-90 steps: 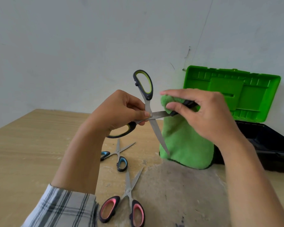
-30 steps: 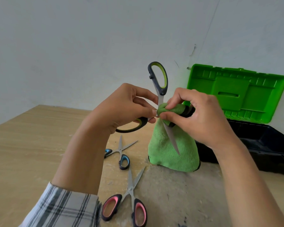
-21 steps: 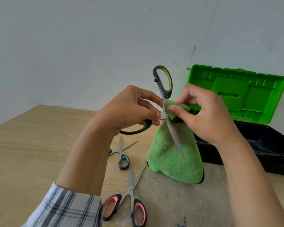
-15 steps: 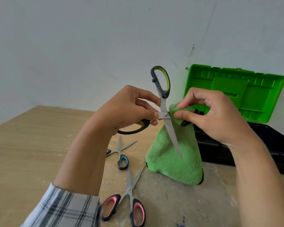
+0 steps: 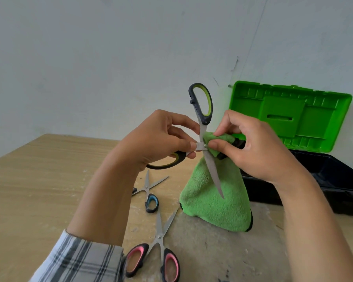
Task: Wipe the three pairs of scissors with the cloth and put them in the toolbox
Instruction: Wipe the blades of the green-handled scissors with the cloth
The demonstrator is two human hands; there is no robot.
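My left hand [image 5: 161, 139] grips the black-and-green scissors [image 5: 202, 110] near the pivot, held spread open above the table. One blade points down, the other is wrapped in the green cloth [image 5: 214, 202]. My right hand [image 5: 253, 147] pinches the top of that cloth around the blade by the pivot; the rest of the cloth hangs down to the table. The blue-handled scissors [image 5: 149, 192] and the pink-handled scissors [image 5: 161, 247] lie open on the table below my left arm. The toolbox [image 5: 332, 180] stands open at the right, its green lid [image 5: 289, 117] upright.
The wooden table [image 5: 39, 180] has a grey worn patch [image 5: 222, 253] at the front middle. A pale wall rises close behind the table and the toolbox. My left forearm crosses the table's near left part.
My right hand has slid the cloth along the wrapped blade back toward the pivot. The scissors stayed held up in my left hand. The other two pairs have not moved.
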